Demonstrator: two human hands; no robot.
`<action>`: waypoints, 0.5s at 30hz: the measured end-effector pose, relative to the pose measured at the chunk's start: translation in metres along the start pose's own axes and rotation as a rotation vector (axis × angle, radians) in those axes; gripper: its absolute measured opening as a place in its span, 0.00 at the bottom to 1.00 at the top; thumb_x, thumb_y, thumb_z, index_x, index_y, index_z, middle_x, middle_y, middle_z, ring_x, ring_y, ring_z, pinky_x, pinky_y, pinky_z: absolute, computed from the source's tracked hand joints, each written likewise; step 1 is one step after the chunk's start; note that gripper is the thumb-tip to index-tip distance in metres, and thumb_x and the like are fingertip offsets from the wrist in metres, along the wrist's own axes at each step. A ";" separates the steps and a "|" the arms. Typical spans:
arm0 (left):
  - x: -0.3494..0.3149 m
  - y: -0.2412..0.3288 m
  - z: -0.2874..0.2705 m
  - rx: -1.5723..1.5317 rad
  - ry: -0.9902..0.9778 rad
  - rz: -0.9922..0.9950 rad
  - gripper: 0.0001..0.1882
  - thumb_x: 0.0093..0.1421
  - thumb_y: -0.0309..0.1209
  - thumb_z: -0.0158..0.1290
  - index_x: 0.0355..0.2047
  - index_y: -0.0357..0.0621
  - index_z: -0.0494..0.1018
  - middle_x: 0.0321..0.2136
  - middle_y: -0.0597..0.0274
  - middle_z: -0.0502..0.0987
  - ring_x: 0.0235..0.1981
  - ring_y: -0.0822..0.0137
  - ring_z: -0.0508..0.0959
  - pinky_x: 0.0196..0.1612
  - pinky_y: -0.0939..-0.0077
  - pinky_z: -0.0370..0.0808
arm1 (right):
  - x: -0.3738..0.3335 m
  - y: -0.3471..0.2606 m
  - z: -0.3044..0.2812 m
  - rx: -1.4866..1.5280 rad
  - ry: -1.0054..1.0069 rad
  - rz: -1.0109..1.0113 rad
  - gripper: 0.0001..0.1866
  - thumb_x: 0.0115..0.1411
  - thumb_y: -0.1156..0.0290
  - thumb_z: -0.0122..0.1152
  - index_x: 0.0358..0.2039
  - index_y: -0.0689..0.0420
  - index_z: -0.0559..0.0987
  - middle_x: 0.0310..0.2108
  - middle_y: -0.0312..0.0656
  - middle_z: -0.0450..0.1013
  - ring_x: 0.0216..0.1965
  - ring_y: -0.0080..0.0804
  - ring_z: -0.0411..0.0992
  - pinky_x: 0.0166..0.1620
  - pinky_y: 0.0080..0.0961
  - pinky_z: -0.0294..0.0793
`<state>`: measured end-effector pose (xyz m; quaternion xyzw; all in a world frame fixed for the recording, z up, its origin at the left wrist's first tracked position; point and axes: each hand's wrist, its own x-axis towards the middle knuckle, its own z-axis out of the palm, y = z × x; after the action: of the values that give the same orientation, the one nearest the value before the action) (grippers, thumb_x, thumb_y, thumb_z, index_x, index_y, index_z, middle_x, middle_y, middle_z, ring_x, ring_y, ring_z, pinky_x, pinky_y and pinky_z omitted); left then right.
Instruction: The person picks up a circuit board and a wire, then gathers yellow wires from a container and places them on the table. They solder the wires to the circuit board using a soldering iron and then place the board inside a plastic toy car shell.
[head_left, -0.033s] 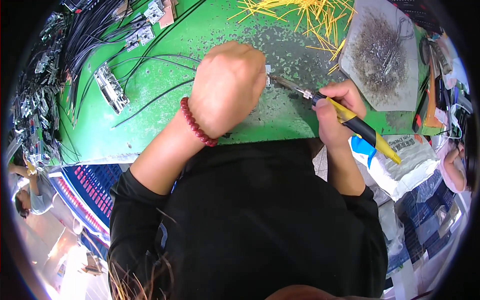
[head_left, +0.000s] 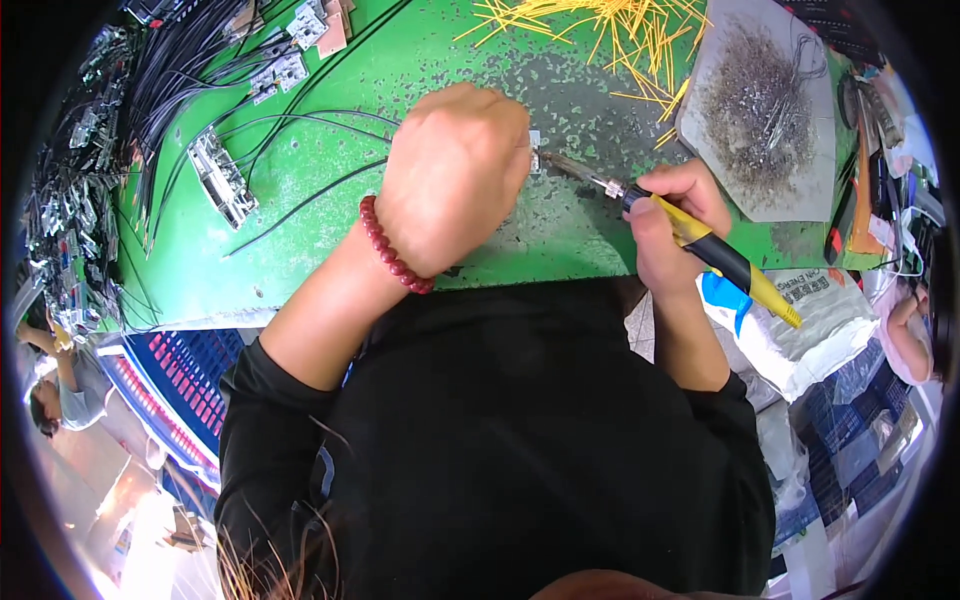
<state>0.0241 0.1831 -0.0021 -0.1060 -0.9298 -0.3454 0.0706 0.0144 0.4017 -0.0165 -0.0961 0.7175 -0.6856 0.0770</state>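
Step at the iron tip: I judge that I am soldering at the small metal piece (head_left: 535, 141), left of the grey sheet (head_left: 813, 190); the tip seems to meet it, though contact is too small to be sure.
Next move: it calls for a steady tip and an unmoving piece, then a clean lift away, by my judgement.
Soldering iron (head_left: 728, 263): tip left of the grey sheet, handle end nearer me than that sheet.
Iron's long axis: slanting, tip pointing left and away from me, handle back toward my right.
Right hand (head_left: 680, 215): grasping the iron at the front of its handle, thumb on my side.
Left hand (head_left: 455, 180): well left of the grey sheet, back upward, fingers curled under; I cannot tell what they pinch.
Black cable (head_left: 305, 204): farther left of the sheet, running toward my left hand.
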 end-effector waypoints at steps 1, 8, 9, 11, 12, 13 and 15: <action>0.000 0.000 0.000 0.005 0.005 0.003 0.04 0.46 0.20 0.56 0.21 0.38 0.71 0.22 0.56 0.74 0.28 0.53 0.74 0.34 0.63 0.72 | 0.000 0.003 0.000 0.012 0.004 -0.054 0.08 0.51 0.76 0.63 0.30 0.61 0.72 0.23 0.31 0.67 0.23 0.13 0.60 0.26 0.14 0.58; 0.001 0.002 0.000 0.007 -0.007 -0.017 0.04 0.46 0.20 0.56 0.20 0.38 0.70 0.21 0.55 0.74 0.28 0.53 0.75 0.34 0.63 0.72 | -0.001 0.005 -0.003 0.041 0.049 -0.117 0.08 0.51 0.76 0.63 0.30 0.61 0.72 0.23 0.32 0.67 0.23 0.13 0.60 0.26 0.14 0.58; 0.001 0.002 0.000 0.018 -0.006 -0.019 0.04 0.47 0.20 0.56 0.20 0.38 0.71 0.22 0.55 0.74 0.28 0.53 0.75 0.34 0.63 0.72 | 0.000 0.006 -0.004 0.042 0.049 -0.117 0.08 0.51 0.76 0.63 0.30 0.61 0.72 0.23 0.32 0.67 0.23 0.13 0.60 0.26 0.14 0.58; 0.001 0.003 0.000 0.028 -0.006 -0.020 0.04 0.47 0.20 0.56 0.21 0.38 0.71 0.22 0.55 0.74 0.28 0.52 0.75 0.34 0.63 0.72 | 0.000 0.007 -0.005 -0.008 -0.022 -0.149 0.09 0.56 0.72 0.61 0.32 0.62 0.71 0.23 0.36 0.67 0.22 0.18 0.64 0.25 0.15 0.64; 0.001 0.004 0.000 0.039 -0.004 -0.017 0.04 0.47 0.20 0.56 0.20 0.38 0.71 0.22 0.55 0.74 0.28 0.52 0.75 0.34 0.63 0.72 | 0.000 0.007 -0.005 -0.008 -0.021 -0.149 0.09 0.56 0.72 0.61 0.32 0.62 0.71 0.23 0.36 0.67 0.22 0.18 0.64 0.25 0.15 0.64; 0.001 0.005 0.000 0.050 -0.001 -0.014 0.04 0.47 0.20 0.56 0.20 0.38 0.71 0.21 0.54 0.74 0.28 0.52 0.75 0.34 0.63 0.72 | -0.001 0.007 -0.005 -0.020 -0.025 -0.151 0.09 0.56 0.72 0.61 0.32 0.62 0.71 0.23 0.36 0.67 0.22 0.18 0.64 0.25 0.15 0.64; 0.002 0.005 0.000 0.051 -0.001 -0.011 0.04 0.47 0.20 0.56 0.20 0.38 0.71 0.21 0.54 0.74 0.28 0.52 0.75 0.34 0.63 0.72 | 0.000 0.005 -0.005 -0.033 -0.030 -0.154 0.10 0.56 0.72 0.61 0.32 0.62 0.71 0.23 0.36 0.67 0.22 0.18 0.64 0.25 0.14 0.64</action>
<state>0.0235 0.1869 0.0019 -0.0991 -0.9389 -0.3218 0.0708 0.0130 0.4069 -0.0210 -0.1624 0.7179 -0.6762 0.0333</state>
